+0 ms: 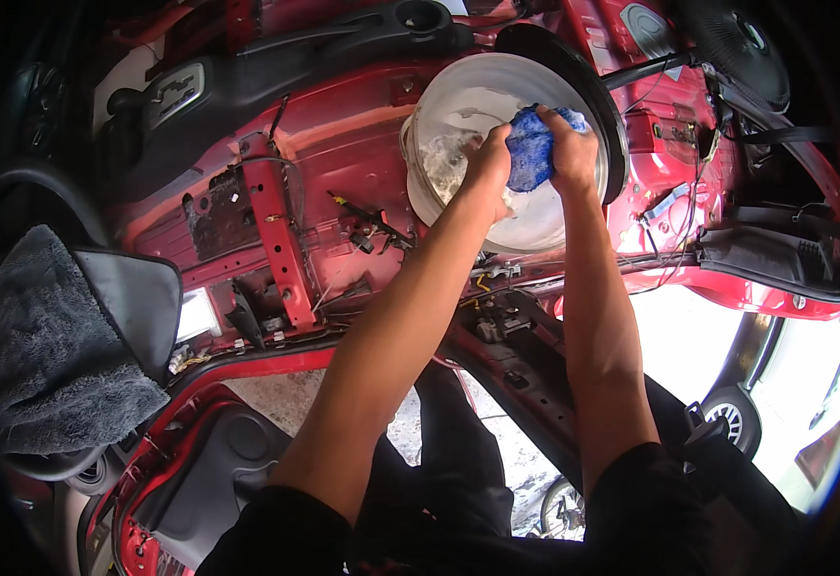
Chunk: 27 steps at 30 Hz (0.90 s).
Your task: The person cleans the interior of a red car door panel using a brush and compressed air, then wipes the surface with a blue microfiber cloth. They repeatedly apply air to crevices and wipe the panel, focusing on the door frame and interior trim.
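A wet-looking blue cloth with white foam on it is bunched between my two hands, over the mouth of a white bucket. My left hand is closed on the cloth's left side, its lower fingers partly hidden inside the bucket. On the right side, my right hand grips the cloth with the thumb near its top. Foamy water shows in the bucket to the left of the cloth. Both forearms reach forward from the lower edge.
The bucket stands in a stripped red car floor. Behind it are a black round base and a black fan. A red crossbar, centre console, steering wheel, grey towel and open door lie leftward.
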Tool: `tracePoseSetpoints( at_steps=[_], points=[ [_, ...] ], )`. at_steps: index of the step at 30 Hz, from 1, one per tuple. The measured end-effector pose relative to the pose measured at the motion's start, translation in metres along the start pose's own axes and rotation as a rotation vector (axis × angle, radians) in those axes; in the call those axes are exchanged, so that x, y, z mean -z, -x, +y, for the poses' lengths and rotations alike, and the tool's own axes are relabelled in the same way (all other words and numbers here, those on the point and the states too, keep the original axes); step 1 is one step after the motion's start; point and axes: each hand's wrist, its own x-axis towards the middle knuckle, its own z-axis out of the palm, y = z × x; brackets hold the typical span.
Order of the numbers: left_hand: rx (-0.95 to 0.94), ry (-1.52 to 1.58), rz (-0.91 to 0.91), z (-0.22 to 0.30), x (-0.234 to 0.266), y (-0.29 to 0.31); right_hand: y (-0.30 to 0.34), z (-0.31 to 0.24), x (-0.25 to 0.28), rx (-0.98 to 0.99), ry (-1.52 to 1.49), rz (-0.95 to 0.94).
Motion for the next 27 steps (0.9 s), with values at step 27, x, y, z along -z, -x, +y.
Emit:
tracePoseSetpoints(
  at_steps=[27],
  points=[
    [-0.643,-0.038,0.241,0.010,-0.002,-0.017,0.028,0.043,-0.032,-0.199,-0.377,0.025]
  ],
)
